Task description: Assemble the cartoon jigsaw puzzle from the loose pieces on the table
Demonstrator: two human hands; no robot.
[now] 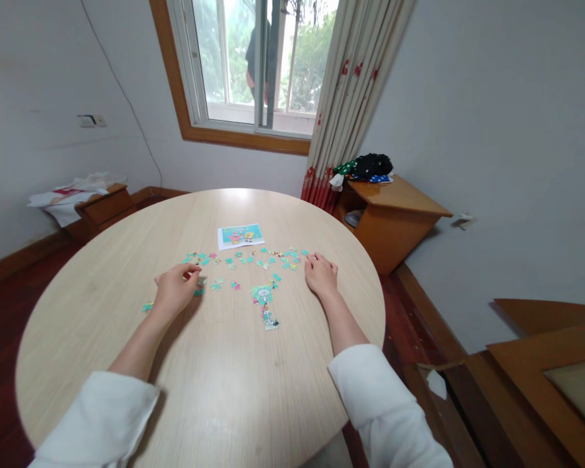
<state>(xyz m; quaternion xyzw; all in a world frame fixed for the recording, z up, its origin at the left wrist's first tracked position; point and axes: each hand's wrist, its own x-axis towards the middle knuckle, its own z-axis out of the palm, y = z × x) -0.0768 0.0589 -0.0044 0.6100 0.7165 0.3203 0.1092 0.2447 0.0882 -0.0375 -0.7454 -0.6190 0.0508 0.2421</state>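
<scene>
Left hand [175,287] over the left part of the round counter [214,390], back of the hand up, fingers bent, thumb and first finger close together at the tips. Cannot tell about a piece pinched between them. Just beside it, a few loose puzzle pieces [217,285], mostly blue-green. Right hand [322,276] at the right end of the messy row of pieces, fingers curled in, part way closed, tips low by the counter top. Cannot tell about anything under those fingers. Just beside the tips, one small blue-green piece [305,252].

Between both hands, a bit nearer to the right one, a joined-up bit of puzzle [268,313] flat on the counter, with a pale cartoon figure on it, wide at the top and thin lower down. By its top right, small loose bits [275,279]. Off to its left, a pink and blue-green piece [236,286] all alone. Past the messy row, a picture card [241,236] flat on the counter, with one pink cartoon figure and one yellow. Just left of the left wrist, more small bits. White sleeves [370,383] on both arms. Behind the counter, a window [231,71] and a long curtain [355,84] with red marks.
</scene>
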